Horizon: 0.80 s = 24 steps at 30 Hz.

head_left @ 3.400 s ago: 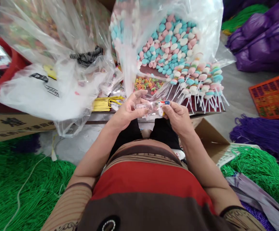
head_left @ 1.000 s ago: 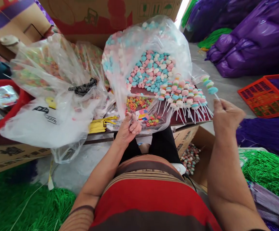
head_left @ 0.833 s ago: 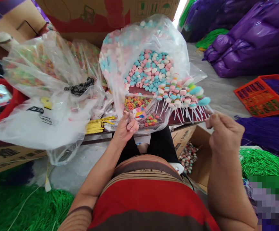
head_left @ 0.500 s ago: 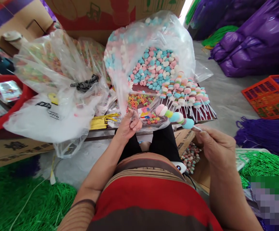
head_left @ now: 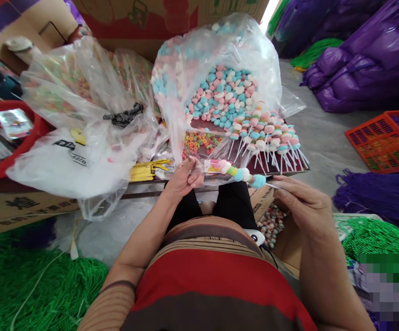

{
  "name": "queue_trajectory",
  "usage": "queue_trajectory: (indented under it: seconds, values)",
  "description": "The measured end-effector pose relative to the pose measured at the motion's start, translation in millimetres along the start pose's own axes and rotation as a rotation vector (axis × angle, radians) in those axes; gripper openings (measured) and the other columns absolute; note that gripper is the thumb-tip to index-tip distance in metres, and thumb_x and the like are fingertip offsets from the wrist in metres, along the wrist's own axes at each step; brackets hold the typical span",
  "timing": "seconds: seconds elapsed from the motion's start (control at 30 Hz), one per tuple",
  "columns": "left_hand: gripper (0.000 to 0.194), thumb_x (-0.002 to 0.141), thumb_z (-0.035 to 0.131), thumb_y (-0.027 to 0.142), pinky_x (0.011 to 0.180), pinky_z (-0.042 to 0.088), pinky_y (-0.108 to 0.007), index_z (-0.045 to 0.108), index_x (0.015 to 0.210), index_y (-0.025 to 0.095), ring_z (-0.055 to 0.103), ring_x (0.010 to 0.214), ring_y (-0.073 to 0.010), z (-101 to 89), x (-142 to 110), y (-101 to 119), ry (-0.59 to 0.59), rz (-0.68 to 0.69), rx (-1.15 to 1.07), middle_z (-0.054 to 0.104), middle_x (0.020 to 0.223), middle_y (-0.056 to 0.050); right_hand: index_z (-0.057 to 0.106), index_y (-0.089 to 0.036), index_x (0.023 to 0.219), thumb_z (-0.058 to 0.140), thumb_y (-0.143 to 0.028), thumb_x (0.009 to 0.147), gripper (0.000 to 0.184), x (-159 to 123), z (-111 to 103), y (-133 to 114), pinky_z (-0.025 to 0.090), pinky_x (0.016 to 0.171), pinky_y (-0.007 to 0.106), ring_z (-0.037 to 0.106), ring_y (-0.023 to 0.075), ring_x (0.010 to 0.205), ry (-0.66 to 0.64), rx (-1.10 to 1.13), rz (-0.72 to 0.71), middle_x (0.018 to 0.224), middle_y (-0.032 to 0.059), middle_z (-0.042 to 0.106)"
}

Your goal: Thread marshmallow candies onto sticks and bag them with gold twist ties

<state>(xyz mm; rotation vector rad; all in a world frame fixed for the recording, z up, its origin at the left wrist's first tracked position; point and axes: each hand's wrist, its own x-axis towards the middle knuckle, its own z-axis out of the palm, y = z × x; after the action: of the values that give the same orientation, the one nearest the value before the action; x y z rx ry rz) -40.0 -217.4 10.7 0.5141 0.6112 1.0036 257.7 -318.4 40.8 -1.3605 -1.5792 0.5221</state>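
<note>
My right hand (head_left: 304, 202) pinches the white stick of a candy skewer (head_left: 242, 174), threaded with pink, white, blue and green-yellow sweets. The skewer lies nearly level, its pink end pointing at my left hand (head_left: 188, 177). Closed fingers of that hand hold a small clear plastic bag (head_left: 213, 166) with a coloured print. The pink end of the skewer overlaps the bag; whether it is inside I cannot tell. Behind are loose ring candies (head_left: 202, 143) and a pile of finished candy skewers (head_left: 268, 131) on the table.
A big clear bag (head_left: 268, 55) spills pink, white and blue sweets. Yellow twist ties (head_left: 144, 171) lie left of my left hand, beside a white plastic bag (head_left: 44, 170) and a red basin (head_left: 39, 138). An orange crate (head_left: 374, 147) stands on the floor at right.
My right hand has brought the candy skewer left and slightly down, so its pink end now meets the small bag at my left hand. My left hand has hardly moved.
</note>
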Motion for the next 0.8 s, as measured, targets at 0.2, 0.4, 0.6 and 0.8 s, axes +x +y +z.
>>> queue_trajectory:
  seconds: [0.2, 0.4, 0.6, 0.8]
  values:
    - [0.063, 0.056, 0.096, 0.069, 0.032, 0.03, -0.015, 0.063, 0.066, 0.016, 0.031, 0.028, -0.0019, 0.4, 0, 3, -0.054, 0.067, 0.148, 0.045, 0.04, 0.011, 0.087, -0.032, 0.098, 0.081, -0.03, 0.09, 0.01, 2, 5, -4, 0.06, 0.108, 0.047, 0.079, 0.0251, 0.103, 0.044, -0.072, 0.008, 0.098, 0.0021, 0.085]
    - [0.062, 0.063, 0.091, 0.071, 0.031, 0.026, -0.015, 0.067, 0.071, 0.015, 0.038, 0.032, -0.0017, 4.3, -3, 8, -0.089, 0.053, 0.389, 0.051, 0.048, 0.008, 0.078, -0.026, 0.078, 0.076, -0.033, 0.093, 0.016, -2, 16, 2, 0.061, 0.104, 0.044, 0.078, 0.0236, 0.093, 0.072, -0.043, 0.038, 0.072, -0.0014, 0.075]
    - [0.053, 0.081, 0.081, 0.068, 0.035, 0.03, -0.016, 0.077, 0.093, 0.016, 0.031, 0.034, -0.0014, 7.9, -8, 16, -0.143, 0.046, 0.341, 0.045, 0.048, 0.01, 0.072, -0.025, 0.072, 0.066, -0.032, 0.098, 0.028, 0, 24, 6, 0.057, 0.111, 0.046, 0.062, 0.0143, 0.06, -0.109, -0.01, -0.025, 0.054, -0.0072, 0.057]
    - [0.085, 0.072, 0.062, 0.095, 0.037, 0.038, -0.024, 0.075, 0.108, 0.019, 0.051, 0.038, -0.0124, 10.4, -11, 21, -0.271, -0.04, 0.19, 0.056, 0.052, 0.004, 0.072, -0.024, 0.073, 0.061, -0.037, 0.103, 0.034, -6, 37, 1, 0.054, 0.112, 0.044, 0.057, 0.0129, 0.058, -0.092, 0.132, 0.079, 0.054, -0.0064, 0.056]
